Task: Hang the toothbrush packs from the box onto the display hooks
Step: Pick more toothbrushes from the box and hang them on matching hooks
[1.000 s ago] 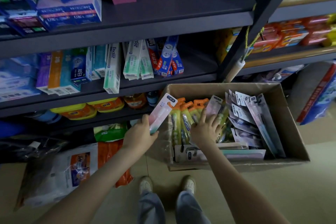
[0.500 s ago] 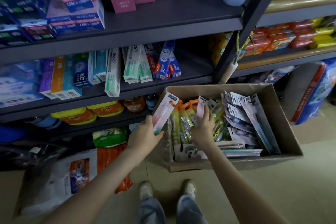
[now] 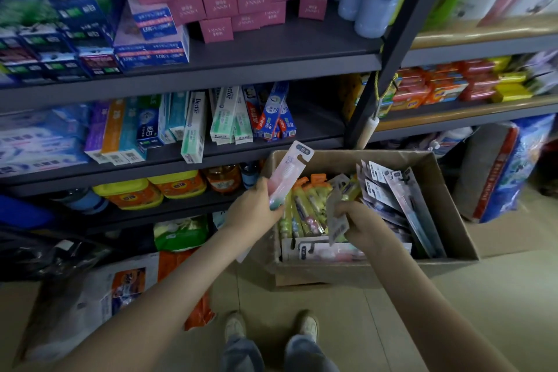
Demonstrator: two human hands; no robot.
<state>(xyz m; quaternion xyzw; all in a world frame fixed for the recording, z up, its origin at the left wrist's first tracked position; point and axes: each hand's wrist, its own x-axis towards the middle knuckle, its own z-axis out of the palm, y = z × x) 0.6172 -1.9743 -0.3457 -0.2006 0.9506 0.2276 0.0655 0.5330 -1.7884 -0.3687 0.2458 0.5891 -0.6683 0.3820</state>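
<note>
An open cardboard box (image 3: pixel 447 208) sits on the floor, filled with several toothbrush packs: yellow-orange ones (image 3: pixel 308 205) in the middle, grey-pink ones (image 3: pixel 392 190) on the right. My left hand (image 3: pixel 253 208) grips a pink toothbrush pack (image 3: pixel 290 172) by its lower end, held upright over the box's left edge. Over the box's middle, my right hand (image 3: pixel 362 223) pinches a grey toothbrush pack (image 3: pixel 336 220), lifted clear of the pile. No display hooks are in view.
Dark metal shelves (image 3: pixel 271 69) hold toothpaste cartons (image 3: pixel 193 127), pink boxes (image 3: pixel 223 3) and yellow tubs (image 3: pixel 151 190). Bags lie on the floor at lower left (image 3: pixel 99 296). A large sack (image 3: pixel 510 172) leans right of the box. My feet (image 3: pixel 271 326) stand before the box.
My right hand has closed on a grey pack and pulled it up out of the pile. My left hand stayed by the box's left edge, still holding the pink pack. The view tilted upward.
</note>
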